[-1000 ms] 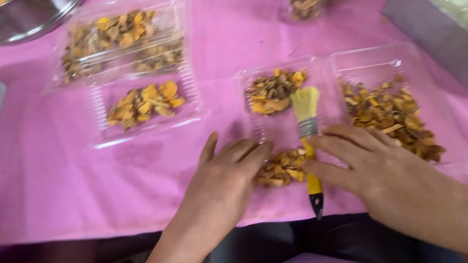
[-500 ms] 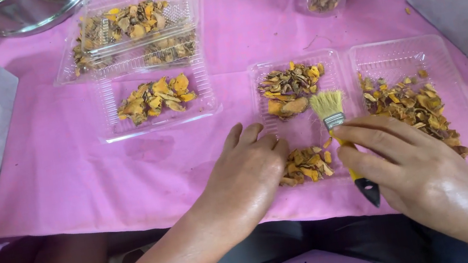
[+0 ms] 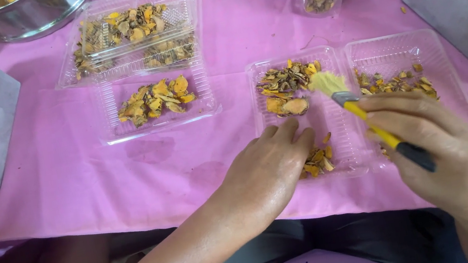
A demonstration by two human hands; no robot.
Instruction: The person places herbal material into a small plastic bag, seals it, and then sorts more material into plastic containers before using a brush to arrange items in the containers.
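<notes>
The right hand [image 3: 434,141] is closed around a yellow-handled brush [image 3: 366,118], its long axis running from 4 o'clock up to bristles at 10 o'clock over the clear tray [image 3: 336,126]. The left hand [image 3: 266,167], loosely curled, presses dried pieces [image 3: 316,162] at the tray's 6 o'clock edge, nearer them.

A pink cloth [image 3: 63,181] covers the table under even, soft light.

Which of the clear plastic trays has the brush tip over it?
The open tray under the left hand; the brush bristles hang over its yellow pieces. Other trays lie apart.
</notes>
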